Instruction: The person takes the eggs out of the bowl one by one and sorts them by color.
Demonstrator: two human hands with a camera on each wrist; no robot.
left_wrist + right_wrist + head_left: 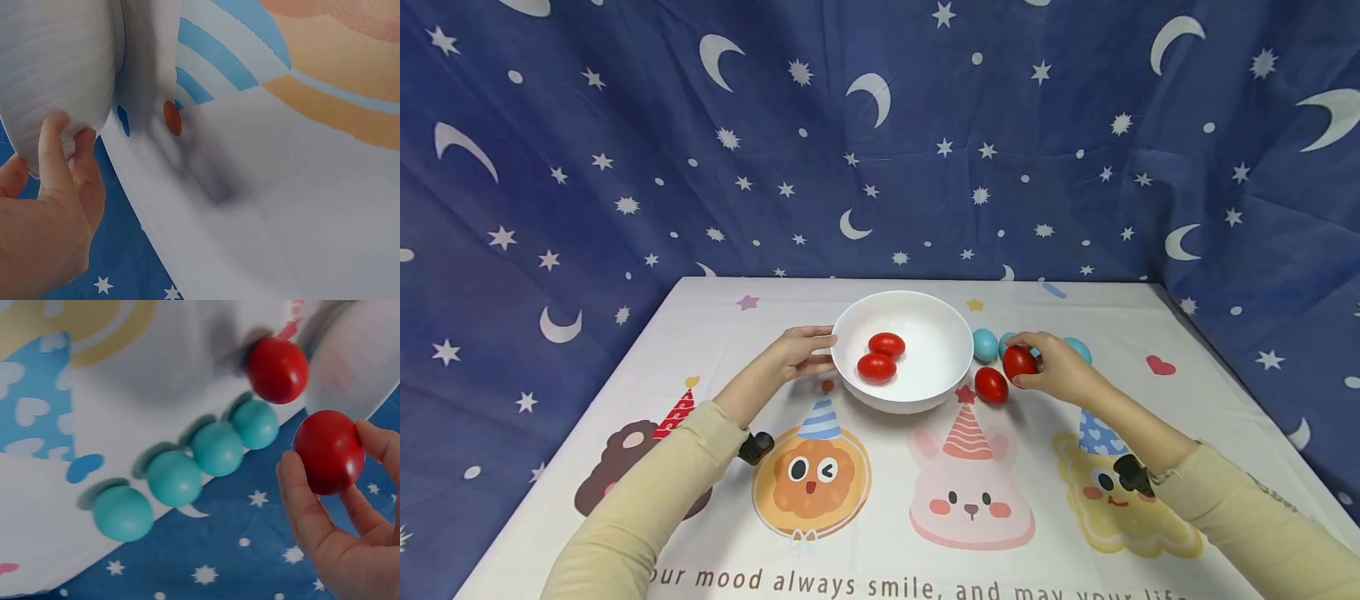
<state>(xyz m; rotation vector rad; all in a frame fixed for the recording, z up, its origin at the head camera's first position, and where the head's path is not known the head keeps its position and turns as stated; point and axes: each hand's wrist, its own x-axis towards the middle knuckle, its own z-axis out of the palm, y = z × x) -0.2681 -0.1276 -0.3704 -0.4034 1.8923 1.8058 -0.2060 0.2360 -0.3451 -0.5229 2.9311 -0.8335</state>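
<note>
A white bowl stands on the printed tablecloth with two red eggs inside. At its left side my left hand holds the bowl, fingers against the outer wall and thumb at the rim in the left wrist view. My right hand pinches a red egg between thumb and fingers, right of the bowl. Another red egg lies on the cloth beside the bowl. Several light blue eggs lie in a row behind it, partly hidden by my right hand in the head view.
The white tablecloth carries cartoon faces and lettering. Behind the table's back edge hangs a dark blue curtain with moons and stars. Black wrist cameras sit at both forearms.
</note>
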